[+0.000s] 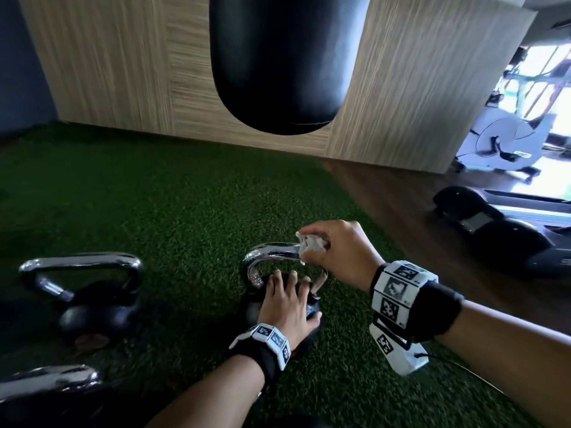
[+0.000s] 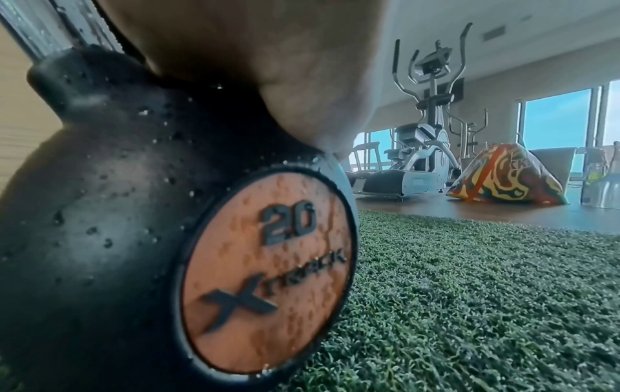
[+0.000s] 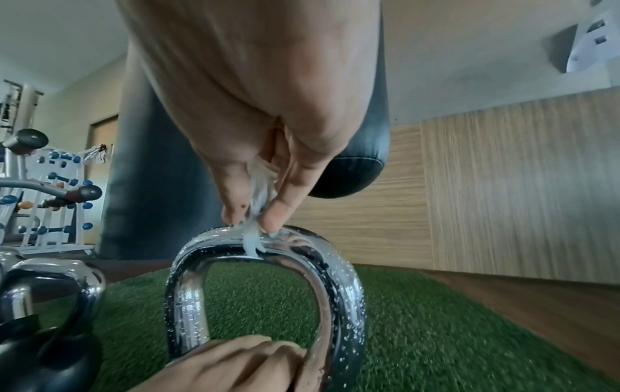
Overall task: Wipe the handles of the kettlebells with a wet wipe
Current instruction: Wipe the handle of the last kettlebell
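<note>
A black kettlebell (image 2: 100, 212) with an orange "20" disc stands on green turf, its chrome handle (image 1: 268, 257) beaded with droplets. My left hand (image 1: 287, 301) lies over the top of the black ball, fingers spread toward the handle's base. It shows again in the right wrist view, left hand (image 3: 235, 363), low beside the handle (image 3: 188, 291). My right hand (image 1: 312, 251) pinches a crumpled white wet wipe (image 1: 310, 244) against the top right of the handle. The wipe (image 3: 258, 212) hangs between thumb and fingers onto the bar. A second kettlebell (image 1: 92, 304) stands to the left.
A third chrome handle (image 1: 46, 384) shows at the bottom left. A black punching bag (image 1: 287, 57) hangs ahead before a wood-panelled wall. A treadmill (image 1: 494, 230) and an exercise bike (image 1: 506, 137) stand to the right. A dumbbell rack (image 3: 53, 199) is further left.
</note>
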Demonstrator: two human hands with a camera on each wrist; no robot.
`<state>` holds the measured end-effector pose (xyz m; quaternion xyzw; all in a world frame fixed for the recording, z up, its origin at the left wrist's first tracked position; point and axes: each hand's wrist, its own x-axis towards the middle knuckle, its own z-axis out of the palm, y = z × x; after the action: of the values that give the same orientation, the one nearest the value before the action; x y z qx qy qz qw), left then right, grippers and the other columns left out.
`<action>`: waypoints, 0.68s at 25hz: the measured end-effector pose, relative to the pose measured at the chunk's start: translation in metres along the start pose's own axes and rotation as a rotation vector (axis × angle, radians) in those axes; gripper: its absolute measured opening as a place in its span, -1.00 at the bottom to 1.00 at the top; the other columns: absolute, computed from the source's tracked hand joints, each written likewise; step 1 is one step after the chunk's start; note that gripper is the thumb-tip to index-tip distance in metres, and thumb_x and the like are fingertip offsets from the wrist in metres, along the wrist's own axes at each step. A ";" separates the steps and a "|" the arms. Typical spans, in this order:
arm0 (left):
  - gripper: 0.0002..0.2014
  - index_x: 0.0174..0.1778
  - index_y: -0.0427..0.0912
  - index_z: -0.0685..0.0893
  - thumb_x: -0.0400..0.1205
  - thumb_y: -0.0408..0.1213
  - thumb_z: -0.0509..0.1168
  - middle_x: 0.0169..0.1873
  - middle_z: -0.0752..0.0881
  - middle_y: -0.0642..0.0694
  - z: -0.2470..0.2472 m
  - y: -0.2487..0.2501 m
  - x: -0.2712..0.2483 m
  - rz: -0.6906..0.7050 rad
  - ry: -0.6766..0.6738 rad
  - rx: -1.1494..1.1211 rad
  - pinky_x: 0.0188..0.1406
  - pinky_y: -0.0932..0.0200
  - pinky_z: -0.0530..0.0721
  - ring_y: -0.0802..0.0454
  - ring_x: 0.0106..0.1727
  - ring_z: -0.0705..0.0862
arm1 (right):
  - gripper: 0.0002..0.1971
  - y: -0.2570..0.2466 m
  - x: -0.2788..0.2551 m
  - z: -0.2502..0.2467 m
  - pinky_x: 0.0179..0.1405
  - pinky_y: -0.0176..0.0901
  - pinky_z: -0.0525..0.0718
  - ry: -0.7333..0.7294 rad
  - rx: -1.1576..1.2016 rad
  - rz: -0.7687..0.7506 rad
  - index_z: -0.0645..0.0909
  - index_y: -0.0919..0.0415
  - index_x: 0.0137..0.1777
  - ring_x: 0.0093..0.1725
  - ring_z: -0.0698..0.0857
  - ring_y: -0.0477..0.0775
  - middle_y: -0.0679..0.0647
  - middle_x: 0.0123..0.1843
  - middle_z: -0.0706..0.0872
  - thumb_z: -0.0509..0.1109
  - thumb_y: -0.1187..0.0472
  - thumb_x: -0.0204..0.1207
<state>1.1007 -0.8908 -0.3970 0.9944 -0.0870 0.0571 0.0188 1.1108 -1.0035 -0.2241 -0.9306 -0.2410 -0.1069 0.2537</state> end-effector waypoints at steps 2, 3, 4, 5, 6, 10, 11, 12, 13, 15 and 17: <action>-0.16 0.70 -0.13 0.14 0.63 0.36 0.05 0.70 0.22 -0.29 0.002 -0.002 0.000 0.012 -0.003 0.014 0.66 -0.33 0.08 -0.44 0.69 0.13 | -0.57 -0.001 0.001 0.005 -0.15 -0.75 0.50 0.026 -0.023 -0.028 0.80 0.01 0.22 -0.13 0.73 -0.25 -0.05 0.05 0.87 0.71 0.12 0.33; -0.16 0.71 -0.13 0.13 0.63 0.37 0.04 0.71 0.20 -0.28 0.002 -0.003 0.000 0.020 -0.007 0.025 0.66 -0.33 0.08 -0.43 0.69 0.12 | -0.58 -0.002 0.002 0.008 -0.08 -0.67 0.57 0.038 -0.025 -0.031 0.80 0.01 0.22 -0.11 0.75 -0.22 -0.04 0.06 0.87 0.70 0.14 0.33; -0.15 0.71 -0.12 0.12 0.63 0.38 0.03 0.71 0.19 -0.27 0.001 -0.004 -0.002 0.023 -0.007 0.030 0.66 -0.32 0.07 -0.42 0.70 0.11 | -0.59 -0.003 0.004 0.011 0.02 -0.54 0.64 0.038 -0.025 -0.032 0.80 0.02 0.22 -0.06 0.78 -0.17 -0.02 0.08 0.87 0.70 0.16 0.34; -0.16 0.71 -0.11 0.11 0.64 0.38 0.03 0.72 0.18 -0.26 0.001 -0.005 -0.002 0.022 -0.003 0.021 0.67 -0.31 0.07 -0.41 0.71 0.10 | -0.59 -0.004 0.005 0.015 0.10 -0.43 0.66 0.025 -0.031 -0.038 0.80 0.04 0.23 0.01 0.78 -0.13 -0.01 0.11 0.86 0.69 0.17 0.36; -0.16 0.71 -0.10 0.11 0.64 0.38 0.04 0.72 0.18 -0.25 0.001 -0.005 -0.003 0.024 -0.004 0.008 0.67 -0.30 0.08 -0.39 0.71 0.10 | -0.59 -0.006 0.005 0.019 0.15 -0.38 0.65 0.010 -0.045 -0.049 0.80 0.05 0.24 0.06 0.78 -0.09 0.01 0.14 0.84 0.68 0.18 0.38; -0.17 0.71 -0.07 0.12 0.64 0.38 0.06 0.73 0.17 -0.20 -0.003 -0.007 -0.004 0.039 0.013 -0.036 0.69 -0.25 0.09 -0.33 0.73 0.10 | -0.63 -0.002 0.006 0.020 0.22 -0.22 0.69 -0.056 -0.154 -0.086 0.78 0.05 0.28 0.09 0.75 -0.01 0.05 0.12 0.82 0.61 0.12 0.47; -0.17 0.72 -0.06 0.09 0.64 0.38 0.06 0.74 0.16 -0.19 -0.003 -0.009 -0.005 0.049 0.007 -0.036 0.69 -0.24 0.08 -0.33 0.73 0.09 | -0.64 0.002 0.007 0.016 0.15 -0.32 0.68 -0.055 -0.145 -0.063 0.80 0.04 0.26 0.04 0.76 -0.04 0.05 0.10 0.84 0.62 0.08 0.45; -0.16 0.73 -0.06 0.07 0.64 0.38 0.06 0.74 0.14 -0.19 -0.005 -0.010 -0.005 0.060 0.001 -0.034 0.70 -0.23 0.08 -0.32 0.74 0.08 | -0.64 0.007 0.007 0.012 0.04 -0.47 0.63 -0.046 -0.117 -0.029 0.81 0.05 0.22 -0.02 0.75 -0.11 0.04 0.08 0.86 0.65 0.06 0.42; -0.16 0.73 -0.06 0.05 0.65 0.38 0.06 0.75 0.12 -0.18 -0.005 -0.011 -0.005 0.066 -0.003 -0.036 0.71 -0.23 0.06 -0.32 0.75 0.06 | -0.64 0.010 0.008 0.009 -0.05 -0.59 0.55 -0.034 -0.094 0.001 0.83 0.05 0.18 -0.08 0.74 -0.17 0.02 0.06 0.87 0.68 0.05 0.38; -0.15 0.74 -0.06 0.01 0.66 0.38 0.05 0.76 0.10 -0.18 -0.007 -0.011 -0.006 0.072 -0.015 -0.035 0.72 -0.23 0.05 -0.31 0.75 0.04 | -0.69 0.012 0.010 0.008 -0.09 -0.56 0.50 -0.041 -0.102 0.008 0.85 0.05 0.13 -0.10 0.71 -0.21 0.00 0.05 0.87 0.68 0.08 0.38; -0.15 0.74 -0.05 -0.01 0.66 0.38 0.03 0.76 0.08 -0.17 -0.008 -0.011 -0.006 0.070 -0.016 -0.029 0.73 -0.22 0.03 -0.31 0.76 0.03 | -0.73 0.009 0.010 0.012 -0.09 -0.47 0.47 -0.076 -0.173 -0.036 0.84 0.05 0.14 -0.08 0.68 -0.19 -0.01 0.07 0.85 0.64 0.12 0.44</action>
<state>1.0955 -0.8783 -0.3900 0.9908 -0.1228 0.0486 0.0303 1.1249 -0.9998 -0.2350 -0.9480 -0.2570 -0.0963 0.1611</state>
